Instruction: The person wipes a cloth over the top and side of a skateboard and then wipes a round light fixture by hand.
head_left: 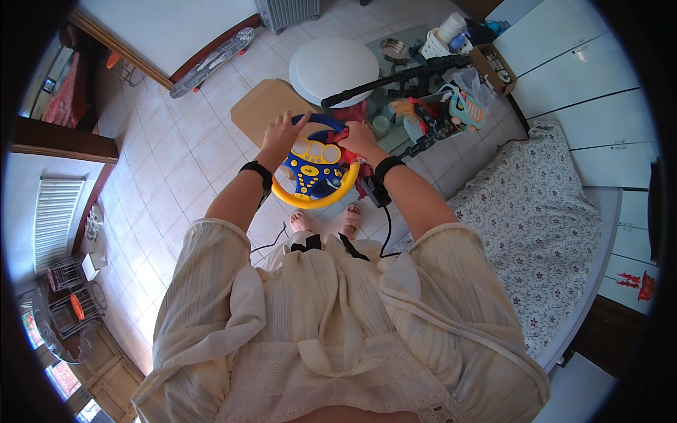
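A blue and yellow toy steering wheel (pixel 309 168) is held up in front of me, above my feet. My left hand (pixel 281 133) is at the upper left of its rim, thumb against the blue part. My right hand (pixel 359 138) grips the upper right side, together with crumpled red cloth or plastic (pixel 353 155) that hangs beside the wheel. Black bands are around both wrists, and a dark box with a cable hangs by the right one. An opened cardboard box (pixel 272 108) lies just beyond the wheel.
A glass table (pixel 394 138) holds a round white lid-like disc (pixel 336 71), a black toy gun or rod (pixel 391 83), a white basket (pixel 441 46) and a toy bin (pixel 423 124). A flowered cloth (pixel 534 232) covers furniture at right; a skateboard (pixel 214 61) lies by the wall.
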`<act>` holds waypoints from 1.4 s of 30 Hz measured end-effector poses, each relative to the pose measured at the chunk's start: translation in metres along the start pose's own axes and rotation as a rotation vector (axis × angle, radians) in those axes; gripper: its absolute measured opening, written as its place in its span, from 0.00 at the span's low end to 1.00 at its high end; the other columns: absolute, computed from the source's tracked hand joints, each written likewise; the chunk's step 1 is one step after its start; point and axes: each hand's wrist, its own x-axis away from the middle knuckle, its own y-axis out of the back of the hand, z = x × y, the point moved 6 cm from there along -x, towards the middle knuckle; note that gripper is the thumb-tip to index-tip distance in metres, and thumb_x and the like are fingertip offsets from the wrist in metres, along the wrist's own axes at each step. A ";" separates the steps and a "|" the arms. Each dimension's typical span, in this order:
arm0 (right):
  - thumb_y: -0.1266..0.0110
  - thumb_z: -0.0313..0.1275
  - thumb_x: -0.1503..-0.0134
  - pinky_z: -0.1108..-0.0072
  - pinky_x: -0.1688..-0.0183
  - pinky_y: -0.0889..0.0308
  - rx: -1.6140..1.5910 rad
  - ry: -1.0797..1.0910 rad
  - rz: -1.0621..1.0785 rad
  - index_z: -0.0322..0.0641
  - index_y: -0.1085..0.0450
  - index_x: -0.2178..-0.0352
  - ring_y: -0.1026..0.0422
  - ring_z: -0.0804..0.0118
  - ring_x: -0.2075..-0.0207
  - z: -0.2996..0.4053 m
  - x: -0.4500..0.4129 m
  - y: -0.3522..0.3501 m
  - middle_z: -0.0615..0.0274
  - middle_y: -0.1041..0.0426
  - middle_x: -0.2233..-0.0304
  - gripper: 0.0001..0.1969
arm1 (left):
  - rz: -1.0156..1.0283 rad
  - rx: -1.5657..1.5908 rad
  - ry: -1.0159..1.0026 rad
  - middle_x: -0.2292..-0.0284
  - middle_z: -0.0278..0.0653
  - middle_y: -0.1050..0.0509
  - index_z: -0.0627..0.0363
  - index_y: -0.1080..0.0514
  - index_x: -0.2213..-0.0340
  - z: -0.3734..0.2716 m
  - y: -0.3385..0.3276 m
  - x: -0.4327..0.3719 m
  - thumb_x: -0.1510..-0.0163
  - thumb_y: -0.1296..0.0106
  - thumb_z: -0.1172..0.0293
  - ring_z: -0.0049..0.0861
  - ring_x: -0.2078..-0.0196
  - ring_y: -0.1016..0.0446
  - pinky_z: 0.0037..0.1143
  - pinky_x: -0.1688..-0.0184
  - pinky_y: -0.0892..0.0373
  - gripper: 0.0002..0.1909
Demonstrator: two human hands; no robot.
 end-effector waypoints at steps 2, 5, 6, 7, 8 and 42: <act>0.39 0.35 0.67 0.70 0.60 0.33 0.020 -0.019 0.036 0.38 0.30 0.69 0.29 0.52 0.64 -0.002 -0.002 -0.002 0.50 0.28 0.69 0.20 | 0.034 0.011 0.004 0.62 0.47 0.35 0.36 0.51 0.45 0.000 -0.005 0.000 0.57 0.50 0.77 0.36 0.65 0.29 0.28 0.67 0.30 0.39; 0.39 0.36 0.68 0.70 0.60 0.33 0.021 -0.054 0.094 0.38 0.30 0.69 0.29 0.52 0.63 -0.014 -0.005 -0.006 0.49 0.28 0.68 0.22 | 0.089 0.046 -0.008 0.62 0.48 0.35 0.36 0.50 0.45 -0.001 -0.007 -0.001 0.56 0.51 0.77 0.37 0.64 0.29 0.28 0.67 0.30 0.38; 0.39 0.36 0.69 0.70 0.60 0.33 0.002 -0.063 0.124 0.38 0.30 0.68 0.29 0.52 0.63 -0.015 -0.005 -0.008 0.48 0.28 0.67 0.23 | 0.117 0.070 -0.015 0.62 0.48 0.35 0.37 0.50 0.45 0.000 -0.009 0.001 0.55 0.51 0.77 0.38 0.64 0.29 0.28 0.66 0.30 0.37; 0.39 0.36 0.69 0.70 0.60 0.33 0.000 -0.062 0.126 0.38 0.30 0.68 0.29 0.52 0.63 -0.016 -0.005 -0.009 0.48 0.28 0.67 0.23 | 0.120 0.069 -0.013 0.62 0.48 0.35 0.37 0.50 0.45 0.000 -0.008 0.002 0.55 0.51 0.77 0.38 0.64 0.29 0.28 0.66 0.30 0.37; 0.38 0.37 0.69 0.71 0.60 0.33 -0.016 -0.083 0.169 0.37 0.29 0.68 0.29 0.53 0.62 -0.019 -0.004 -0.012 0.47 0.28 0.66 0.23 | 0.184 0.110 -0.024 0.62 0.49 0.35 0.38 0.50 0.45 -0.001 -0.012 0.003 0.54 0.52 0.77 0.40 0.64 0.29 0.29 0.66 0.30 0.36; 0.38 0.34 0.66 0.75 0.59 0.36 0.373 0.981 0.313 0.38 0.30 0.69 0.34 0.63 0.61 0.096 0.100 -0.043 0.62 0.31 0.65 0.20 | 0.358 0.683 0.273 0.60 0.47 0.29 0.53 0.33 0.57 0.103 -0.073 0.038 0.63 0.45 0.80 0.42 0.56 0.32 0.31 0.55 0.34 0.26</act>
